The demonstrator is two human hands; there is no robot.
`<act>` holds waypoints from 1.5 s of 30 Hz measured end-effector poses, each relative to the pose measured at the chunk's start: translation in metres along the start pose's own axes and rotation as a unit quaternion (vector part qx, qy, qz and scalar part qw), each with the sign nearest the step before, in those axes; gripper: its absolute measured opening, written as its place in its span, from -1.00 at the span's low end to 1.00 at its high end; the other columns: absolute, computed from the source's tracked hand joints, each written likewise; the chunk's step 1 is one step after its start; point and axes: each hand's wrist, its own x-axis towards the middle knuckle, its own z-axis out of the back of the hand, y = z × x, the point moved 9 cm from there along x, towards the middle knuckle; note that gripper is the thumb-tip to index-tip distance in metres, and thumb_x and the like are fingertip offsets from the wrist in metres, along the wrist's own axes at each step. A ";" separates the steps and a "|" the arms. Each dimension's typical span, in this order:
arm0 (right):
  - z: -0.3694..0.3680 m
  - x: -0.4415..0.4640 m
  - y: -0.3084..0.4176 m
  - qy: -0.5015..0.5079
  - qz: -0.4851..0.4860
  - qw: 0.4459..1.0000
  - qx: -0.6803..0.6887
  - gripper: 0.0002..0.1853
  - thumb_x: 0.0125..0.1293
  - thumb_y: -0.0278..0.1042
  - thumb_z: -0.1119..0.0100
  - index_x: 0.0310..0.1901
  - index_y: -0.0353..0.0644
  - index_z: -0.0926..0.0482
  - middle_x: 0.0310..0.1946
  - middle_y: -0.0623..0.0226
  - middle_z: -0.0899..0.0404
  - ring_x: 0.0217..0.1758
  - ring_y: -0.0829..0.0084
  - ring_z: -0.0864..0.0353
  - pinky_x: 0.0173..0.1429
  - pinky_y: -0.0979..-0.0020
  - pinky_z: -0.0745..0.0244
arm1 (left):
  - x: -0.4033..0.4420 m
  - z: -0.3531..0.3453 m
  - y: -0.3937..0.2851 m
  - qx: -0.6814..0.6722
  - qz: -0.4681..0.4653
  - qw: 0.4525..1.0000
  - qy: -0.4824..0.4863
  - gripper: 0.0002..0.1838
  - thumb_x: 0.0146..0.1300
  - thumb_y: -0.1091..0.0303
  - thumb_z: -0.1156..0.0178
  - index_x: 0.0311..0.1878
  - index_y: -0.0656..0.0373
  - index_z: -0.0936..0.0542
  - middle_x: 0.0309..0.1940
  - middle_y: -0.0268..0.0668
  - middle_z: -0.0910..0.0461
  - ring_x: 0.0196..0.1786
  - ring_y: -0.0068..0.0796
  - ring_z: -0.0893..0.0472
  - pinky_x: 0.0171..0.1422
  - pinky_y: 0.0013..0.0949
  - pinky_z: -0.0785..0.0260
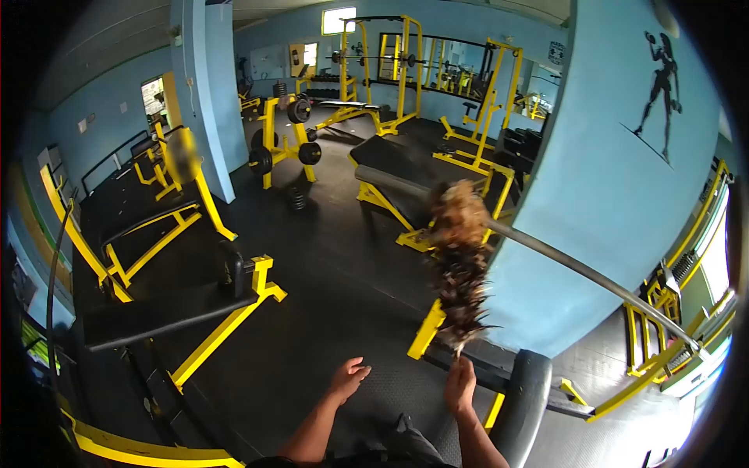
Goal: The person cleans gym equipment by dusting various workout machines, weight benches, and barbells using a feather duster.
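Observation:
A brown and black feather duster (462, 273) stands upright in my right hand (460, 386), which is closed round its handle at the bottom. The duster's tip is blurred and overlaps one end of a long metal bar (593, 274) in the view. My left hand (349, 380) is held out over the dark floor with its fingers apart and nothing in it. A black padded roll (524, 405) lies just right of my right hand.
On the left are a black bench (168, 316) with yellow legs and another bench behind it. A yellow weight stand (285, 140) with black plates is further back. A blue wall (616, 156) rises at the right. Yellow racks and mirrors line the back.

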 end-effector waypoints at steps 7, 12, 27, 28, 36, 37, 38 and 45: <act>-0.119 0.123 0.015 0.002 0.057 0.993 -0.106 -0.73 0.36 -0.36 0.13 0.01 -0.30 -0.40 -0.43 -0.06 -0.53 -0.38 0.03 -0.55 -0.31 0.27 -0.41 | 0.087 0.035 -0.087 0.015 -0.126 0.991 -0.043 -0.37 0.19 0.13 -0.23 0.25 0.23 -0.30 0.07 -0.07 -0.47 0.09 -0.30 -0.49 0.15 -0.33 -0.35; -0.159 0.179 0.051 -0.030 0.046 0.998 0.011 -0.69 0.34 -0.39 0.08 0.07 -0.30 -0.36 -0.51 0.00 -0.54 -0.51 0.03 -0.53 -0.43 0.27 -0.38 | 0.127 0.064 -0.153 0.016 -0.194 0.979 -0.052 -0.39 0.19 0.17 -0.24 0.25 0.22 -0.31 0.03 -0.04 -0.48 0.07 -0.32 -0.51 0.11 -0.37 -0.38; -0.084 0.090 0.002 -0.231 -0.054 0.960 -0.150 -0.72 0.34 -0.44 0.12 0.06 -0.25 -0.34 -0.51 0.03 -0.49 -0.51 0.13 -0.54 -0.43 0.31 -0.40 | 0.244 0.057 -0.251 -0.042 -0.304 0.944 0.123 -0.37 0.20 0.25 -0.24 0.29 0.15 -0.22 -0.04 -0.15 -0.48 -0.09 -0.50 -0.50 -0.03 -0.43 -0.38; -0.085 0.076 0.008 -0.233 -0.003 0.952 -0.198 -0.73 0.34 -0.43 0.13 0.05 -0.25 -0.35 -0.55 -0.02 -0.44 -0.55 0.08 -0.52 -0.49 0.27 -0.36 | 0.241 0.051 -0.263 -0.012 -0.339 0.932 0.124 -0.37 0.19 0.25 -0.26 0.28 0.15 -0.23 -0.05 -0.17 -0.48 -0.10 -0.50 -0.51 -0.03 -0.41 -0.38; -0.082 0.002 0.041 -0.396 -0.021 0.874 -0.281 -0.77 0.33 -0.44 0.08 -0.01 -0.23 -0.42 -0.46 -0.05 -0.52 -0.45 -0.01 -0.57 -0.43 0.23 -0.40 | 0.154 -0.016 -0.358 0.160 -0.647 0.732 0.137 -0.52 0.08 0.35 -0.27 0.10 0.18 -0.44 -0.15 -0.17 -0.53 -0.12 -0.22 -0.54 -0.01 -0.26 -0.36; -0.076 0.020 0.059 -0.399 -0.064 0.878 -0.255 -0.77 0.33 -0.43 0.07 0.00 -0.22 -0.42 -0.44 -0.05 -0.53 -0.43 -0.02 -0.58 -0.41 0.23 -0.41 | 0.136 -0.026 -0.369 0.179 -0.700 0.682 0.116 -0.56 0.07 0.36 -0.28 0.05 0.18 -0.48 -0.15 -0.19 -0.53 -0.12 -0.21 -0.54 0.00 -0.26 -0.35; -0.069 0.037 0.073 -0.397 -0.100 0.883 -0.228 -0.76 0.33 -0.42 0.06 0.00 -0.21 -0.42 -0.42 -0.05 -0.54 -0.41 -0.03 -0.59 -0.40 0.23 -0.42 | 0.132 -0.041 -0.379 0.177 -0.703 0.675 0.135 -0.56 0.07 0.36 -0.28 0.05 0.18 -0.48 -0.15 -0.19 -0.53 -0.12 -0.21 -0.54 0.00 -0.26 -0.35; -0.046 0.019 0.052 -0.439 -0.153 0.858 -0.217 -0.78 0.28 -0.41 0.02 -0.07 -0.21 -0.48 -0.47 -0.01 -0.54 -0.38 0.13 -0.61 -0.31 0.30 -0.43 | 0.116 -0.084 -0.431 0.088 -0.753 0.630 0.169 -0.67 0.05 0.38 -0.24 -0.07 0.16 -0.53 -0.20 -0.19 -0.55 -0.12 -0.15 -0.55 -0.01 -0.21 -0.35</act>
